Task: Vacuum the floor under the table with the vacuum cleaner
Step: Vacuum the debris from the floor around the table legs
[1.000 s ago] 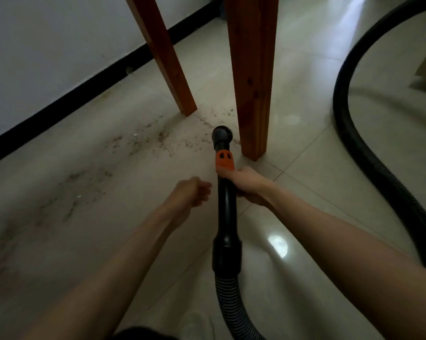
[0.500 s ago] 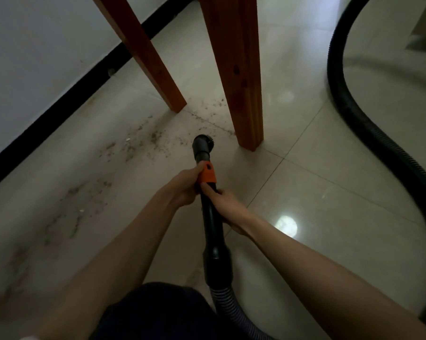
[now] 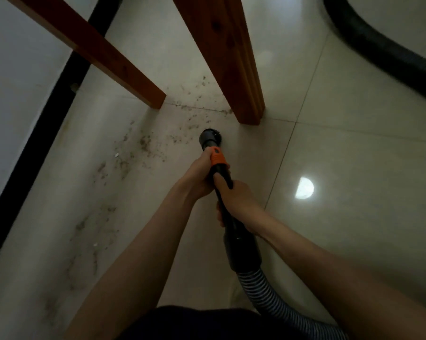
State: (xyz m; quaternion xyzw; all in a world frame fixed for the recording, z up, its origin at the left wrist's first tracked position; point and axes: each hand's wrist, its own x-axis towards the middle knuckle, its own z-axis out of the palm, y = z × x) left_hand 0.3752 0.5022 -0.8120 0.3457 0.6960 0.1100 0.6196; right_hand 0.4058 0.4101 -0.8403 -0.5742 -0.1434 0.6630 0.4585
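The black vacuum wand (image 3: pixel 225 190) with an orange collar (image 3: pixel 217 157) points at the floor, its round brush nozzle (image 3: pixel 210 137) close to the near table leg (image 3: pixel 234 69). My left hand (image 3: pixel 198 175) grips the wand just beside the orange collar. My right hand (image 3: pixel 237 200) grips the wand a little lower down. Dark crumbs and dust (image 3: pixel 145 146) lie scattered on the pale tiles left of the nozzle and between the two wooden legs. The second table leg (image 3: pixel 104 55) slants at the upper left.
The ribbed hose (image 3: pixel 263 290) runs from the wand back past my right arm, and a thick loop of hose (image 3: pixel 378 50) curves along the upper right. A white wall with black skirting (image 3: pixel 47 133) bounds the left. More dust streaks (image 3: pixel 92 229) trail towards me.
My left hand, free a second ago, has closed on the wand by the orange collar. The view has tilted further down and closer to the legs.
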